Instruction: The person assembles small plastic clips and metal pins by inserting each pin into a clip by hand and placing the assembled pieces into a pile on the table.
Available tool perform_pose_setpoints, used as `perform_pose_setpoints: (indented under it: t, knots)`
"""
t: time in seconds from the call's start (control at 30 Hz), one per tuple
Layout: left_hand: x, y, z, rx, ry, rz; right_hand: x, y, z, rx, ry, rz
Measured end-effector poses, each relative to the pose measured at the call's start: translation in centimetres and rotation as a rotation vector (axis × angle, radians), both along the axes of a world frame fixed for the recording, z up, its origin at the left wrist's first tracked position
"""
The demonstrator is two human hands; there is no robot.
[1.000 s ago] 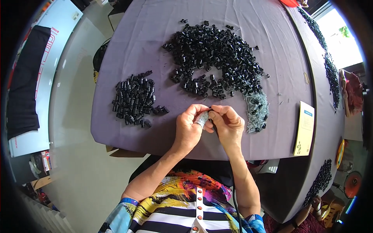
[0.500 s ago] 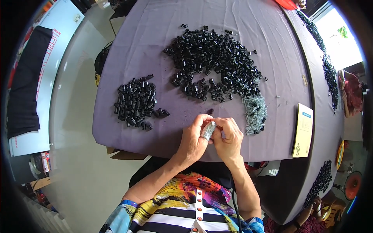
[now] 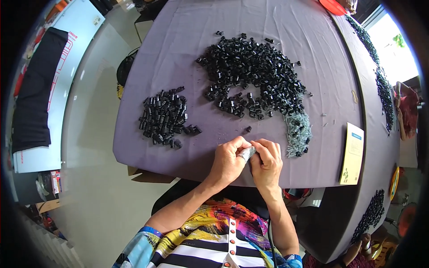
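Both hands have drawn back toward the table's near edge (image 3: pixel 192 172), left hand (image 3: pixel 228 161) and right hand (image 3: pixel 267 164) together pinching a small grey part (image 3: pixel 246 153), bare purple cloth (image 3: pixel 214 138) ahead of them.

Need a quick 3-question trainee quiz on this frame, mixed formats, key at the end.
1. True or false: both hands meet on one small grey part.
2. Which pile lies nearest the right hand? A) big black pile B) small black pile C) grey screw pile
3. Fill in: the yellow card lies to the person's ____.

Key: 1 true; 2 C; 3 right.
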State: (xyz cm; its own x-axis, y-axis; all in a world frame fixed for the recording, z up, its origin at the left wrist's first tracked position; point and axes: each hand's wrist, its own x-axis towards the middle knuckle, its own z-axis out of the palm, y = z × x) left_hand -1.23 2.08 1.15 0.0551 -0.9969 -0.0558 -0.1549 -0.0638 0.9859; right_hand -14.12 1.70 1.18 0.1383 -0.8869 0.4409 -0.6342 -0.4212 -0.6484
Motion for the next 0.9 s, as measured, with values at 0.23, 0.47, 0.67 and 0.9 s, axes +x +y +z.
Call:
perform_pose_setpoints:
  t: [0.23,0.47,0.67,0.9]
  knots:
    - [0.0,0.0,-0.8,-0.015,0.014,-0.026,-0.4,-0.1,-0.4,0.038,-0.007,0.03]
    - [0.0,0.0,-0.3,0.001,0.024,-0.054,-0.2,-0.4,-0.2,0.063,0.024,0.034]
    - [0.2,-0.7,0.9,0.221,0.062,-0.123,-1.1,-1.4,0.4,0.154,0.114,0.081]
    - [-0.4,-0.5,0.1,-0.22,-0.475,-0.13,-2.5,-2.4,3.0,0.342,0.07,0.175]
